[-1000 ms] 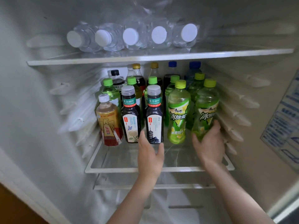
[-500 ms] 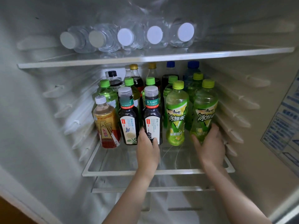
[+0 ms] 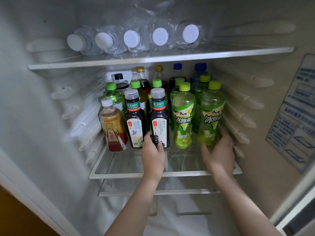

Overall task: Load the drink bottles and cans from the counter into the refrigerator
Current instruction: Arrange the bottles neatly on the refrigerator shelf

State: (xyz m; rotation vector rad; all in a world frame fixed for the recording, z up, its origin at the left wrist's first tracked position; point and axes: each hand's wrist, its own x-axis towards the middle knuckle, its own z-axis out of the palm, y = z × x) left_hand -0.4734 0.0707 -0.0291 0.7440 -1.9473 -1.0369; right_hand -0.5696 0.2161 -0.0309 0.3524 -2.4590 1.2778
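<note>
Inside the open refrigerator, the glass middle shelf [image 3: 129, 174] carries several upright drink bottles. My left hand [image 3: 153, 155] grips the base of a dark tea bottle with a pagoda label [image 3: 159, 114] in the front row. My right hand [image 3: 219, 154] wraps round the bottom of the rightmost green iced-tea bottle [image 3: 212, 113]. Between them stands a second green iced-tea bottle [image 3: 184, 116]. Left of my left hand stand another dark tea bottle [image 3: 134, 116] and an amber bottle with a gold and red label [image 3: 113, 126]. More green, cola and blue-capped bottles fill the rows behind.
The upper shelf [image 3: 153, 57] holds several clear water bottles lying on their sides, white caps [image 3: 160, 36] facing out. Ribbed shelf rails line both side walls. A printed label [image 3: 294, 113] is on the right wall. A lower shelf edge [image 3: 158, 191] shows beneath.
Both hands stay on the same two bottles. The left hand's fingers have closed tighter around the dark bottle's base. The view has drifted slightly.
</note>
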